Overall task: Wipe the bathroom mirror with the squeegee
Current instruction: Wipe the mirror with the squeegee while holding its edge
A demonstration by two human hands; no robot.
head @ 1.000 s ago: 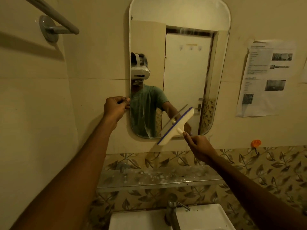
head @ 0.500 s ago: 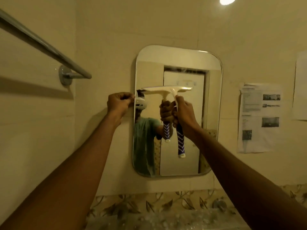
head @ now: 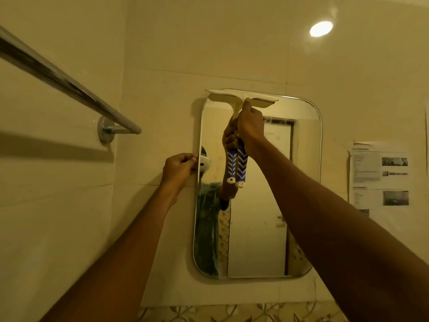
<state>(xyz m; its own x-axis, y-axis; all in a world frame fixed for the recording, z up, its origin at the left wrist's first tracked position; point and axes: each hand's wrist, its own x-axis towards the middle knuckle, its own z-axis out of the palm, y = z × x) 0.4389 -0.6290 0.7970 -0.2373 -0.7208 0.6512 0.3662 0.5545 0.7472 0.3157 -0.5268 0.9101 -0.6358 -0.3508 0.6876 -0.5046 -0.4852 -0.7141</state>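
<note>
Two hands up at mirror (head: 257,228). Your left hand (head: 180,169) holds its left edge, fingers (head: 189,160) curled. Your right hand (head: 250,126) grips squeegee (head: 236,106) handle, fingers closed round it; blade lies level at mirror top, left part. Towel bar (head: 69,84) on left wall.

Bathroom, likely in a home or guesthouse. Cream tiles (head: 232,43) cover the walls, with a leaf border (head: 232,313) along the bottom. Round-cornered mirror (head: 255,240) fixed flat on the wall, reflecting a door. Chrome towel bar (head: 69,86) mounted on the left wall. Printed notice (head: 380,175) stuck up at right. Round light (head: 321,29) above.
</note>
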